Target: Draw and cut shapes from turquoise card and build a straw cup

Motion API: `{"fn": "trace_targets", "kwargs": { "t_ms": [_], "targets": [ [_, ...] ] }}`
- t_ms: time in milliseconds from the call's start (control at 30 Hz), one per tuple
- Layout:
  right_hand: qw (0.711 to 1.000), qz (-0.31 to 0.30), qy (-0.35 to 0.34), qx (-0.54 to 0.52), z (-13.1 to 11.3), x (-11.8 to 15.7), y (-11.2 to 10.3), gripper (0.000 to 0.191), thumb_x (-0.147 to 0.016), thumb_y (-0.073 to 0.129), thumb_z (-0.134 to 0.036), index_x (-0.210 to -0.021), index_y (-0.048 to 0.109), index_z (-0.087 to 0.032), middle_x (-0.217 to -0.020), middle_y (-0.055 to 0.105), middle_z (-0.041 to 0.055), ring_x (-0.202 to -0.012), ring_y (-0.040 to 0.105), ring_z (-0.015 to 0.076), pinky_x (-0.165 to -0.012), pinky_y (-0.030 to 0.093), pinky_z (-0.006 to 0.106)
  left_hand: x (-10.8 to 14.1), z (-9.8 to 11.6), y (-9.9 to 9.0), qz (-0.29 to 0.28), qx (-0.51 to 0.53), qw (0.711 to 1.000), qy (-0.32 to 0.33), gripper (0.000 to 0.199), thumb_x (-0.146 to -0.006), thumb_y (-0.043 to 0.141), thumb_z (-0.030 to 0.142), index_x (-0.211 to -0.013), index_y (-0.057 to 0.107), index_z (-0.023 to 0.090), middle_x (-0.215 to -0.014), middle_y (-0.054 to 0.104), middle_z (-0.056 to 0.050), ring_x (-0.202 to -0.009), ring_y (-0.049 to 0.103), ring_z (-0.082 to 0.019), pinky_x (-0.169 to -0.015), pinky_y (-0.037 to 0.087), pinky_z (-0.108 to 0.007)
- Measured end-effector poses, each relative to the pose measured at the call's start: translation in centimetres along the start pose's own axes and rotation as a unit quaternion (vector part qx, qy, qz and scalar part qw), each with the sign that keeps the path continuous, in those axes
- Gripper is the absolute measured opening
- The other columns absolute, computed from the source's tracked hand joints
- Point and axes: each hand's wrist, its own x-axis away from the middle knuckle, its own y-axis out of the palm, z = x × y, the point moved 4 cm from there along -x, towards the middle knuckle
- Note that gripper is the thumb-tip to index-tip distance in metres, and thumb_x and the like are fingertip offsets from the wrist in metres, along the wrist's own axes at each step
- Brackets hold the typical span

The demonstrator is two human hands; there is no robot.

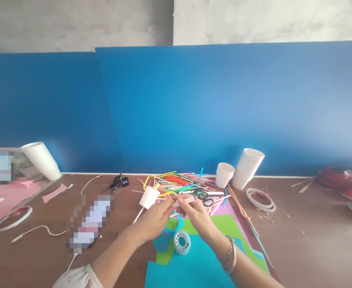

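Observation:
Both hands meet above the coloured sheets. My right hand (197, 214) pinches a small white strip (188, 200) that shows a purplish end. My left hand (159, 214) has its fingers closed at the strip's other end; how firmly it grips is hidden. Left of them, a white paper cup (149, 197) is tilted, with yellow straw pieces at it. Below lie a roll of clear tape (182, 242) and a blue patterned round piece (161, 241), on green paper (228, 225) and blue paper (193, 268). Black-handled scissors (205, 197) lie just beyond my right hand.
Coloured straws (187, 185) are heaped behind the hands. White cups stand at the back, one short (224, 175) and one tilted stack (249, 168). A white tape ring (261, 200) lies right; a phone (90, 224), keys (118, 183) and pink paper (16, 194) lie left.

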Motion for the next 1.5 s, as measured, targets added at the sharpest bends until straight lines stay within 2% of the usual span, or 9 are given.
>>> {"fn": "trace_targets", "kwargs": {
  "t_ms": [200, 367, 467, 567, 700, 800, 967, 1300, 1500],
  "targets": [
    [0.999, 0.022, 0.034, 0.009, 1.5, -0.1, -1.5, 0.041, -0.073, 0.063, -0.056, -0.075, 0.069, -0.016, -0.055, 0.061, 0.0010, -0.053, 0.050, 0.0139, -0.053, 0.038, 0.027, 1.0, -2.3, 0.6, -0.003, -0.042, 0.997, -0.060, 0.038, -0.093, 0.030, 0.039, -0.126, 0.046, 0.027, -0.096, 0.066, -0.001, -0.089, 0.061, -0.020, -0.077, 0.047, -0.031],
    [0.994, 0.081, 0.069, -0.012, 2.6, 0.1, -4.3, 0.039, -0.071, 0.066, -0.053, -0.078, 0.068, -0.015, -0.060, 0.063, 0.0024, -0.055, 0.053, 0.0142, -0.052, 0.038, 0.025, 2.5, -5.3, 2.3, -0.003, -0.167, 0.983, -0.082, 0.046, -0.083, 0.031, 0.005, -0.122, 0.046, 0.022, -0.119, 0.055, -0.010, -0.107, 0.053, -0.022, -0.085, 0.044, -0.035],
    [0.992, 0.085, 0.092, -0.029, 3.7, 0.7, -5.0, 0.037, -0.072, 0.066, -0.052, -0.077, 0.068, -0.016, -0.060, 0.061, 0.0013, -0.057, 0.054, 0.0142, -0.051, 0.038, 0.024, 2.9, -6.2, 3.8, -0.001, -0.250, 0.967, -0.042, 0.056, -0.072, 0.032, -0.004, -0.121, 0.047, 0.020, -0.115, 0.054, -0.010, -0.107, 0.050, -0.023, -0.090, 0.041, -0.038],
    [0.988, 0.069, 0.130, -0.047, 5.2, 1.4, -4.8, 0.042, -0.074, 0.063, -0.056, -0.090, 0.069, -0.017, -0.069, 0.062, 0.0023, -0.068, 0.059, 0.0167, -0.058, 0.045, 0.025, 3.3, -5.2, 4.4, 0.064, -0.287, 0.956, 0.005, 0.048, -0.078, 0.033, 0.000, -0.118, 0.049, 0.019, -0.120, 0.050, -0.011, -0.117, 0.042, -0.026, -0.099, 0.034, -0.047],
    [0.988, 0.037, 0.125, -0.085, 6.3, 1.9, -4.3, 0.038, -0.077, 0.062, -0.051, -0.096, 0.068, -0.019, -0.075, 0.061, 0.0012, -0.078, 0.059, 0.0174, -0.078, 0.049, 0.033, 4.3, -2.9, 5.9, 0.052, -0.192, 0.980, 0.030, 0.027, -0.086, 0.048, 0.027, -0.113, 0.051, 0.022, -0.116, 0.052, -0.010, -0.112, 0.046, -0.027, -0.094, 0.039, -0.044],
    [0.986, 0.029, 0.118, -0.112, 6.6, 1.9, -4.2, 0.032, -0.078, 0.063, -0.048, -0.093, 0.068, -0.020, -0.077, 0.059, 0.0016, -0.082, 0.059, 0.0183, -0.084, 0.048, 0.036, 5.0, -2.4, 7.2, 0.040, -0.133, 0.990, -0.013, 0.060, -0.065, 0.074, 0.042, -0.116, 0.050, 0.020, -0.113, 0.055, -0.010, -0.106, 0.049, -0.030, -0.090, 0.042, -0.045],
    [0.988, 0.037, 0.097, -0.119, 6.7, 1.8, -4.4, 0.033, -0.078, 0.062, -0.050, -0.091, 0.067, -0.021, -0.081, 0.059, 0.0028, -0.085, 0.060, 0.0207, -0.088, 0.046, 0.039, 5.0, -3.7, 8.5, 0.047, -0.104, 0.991, -0.070, 0.046, -0.067, 0.071, 0.029, -0.110, 0.055, 0.023, -0.105, 0.058, -0.008, -0.101, 0.051, -0.029, -0.087, 0.043, -0.044],
    [0.992, 0.054, 0.082, -0.076, 6.8, 2.1, -4.8, 0.029, -0.080, 0.059, -0.049, -0.091, 0.066, -0.023, -0.088, 0.060, 0.0036, -0.086, 0.058, 0.0209, -0.085, 0.046, 0.038, 5.0, -4.2, 8.8, 0.047, -0.053, 0.995, -0.075, 0.050, -0.068, 0.069, 0.023, -0.115, 0.053, 0.023, -0.115, 0.054, -0.009, -0.109, 0.048, -0.028, -0.094, 0.041, -0.041],
    [0.978, -0.053, 0.145, -0.138, 6.5, 2.4, -3.0, 0.026, -0.082, 0.061, -0.043, -0.092, 0.067, -0.021, -0.078, 0.059, 0.0012, -0.080, 0.057, 0.0179, -0.081, 0.048, 0.038, 5.1, -4.0, 8.7, 0.044, -0.060, 0.994, -0.080, 0.047, -0.067, 0.068, 0.023, -0.113, 0.055, 0.023, -0.108, 0.055, -0.009, -0.105, 0.049, -0.028, -0.092, 0.042, -0.042]
  ]
}}
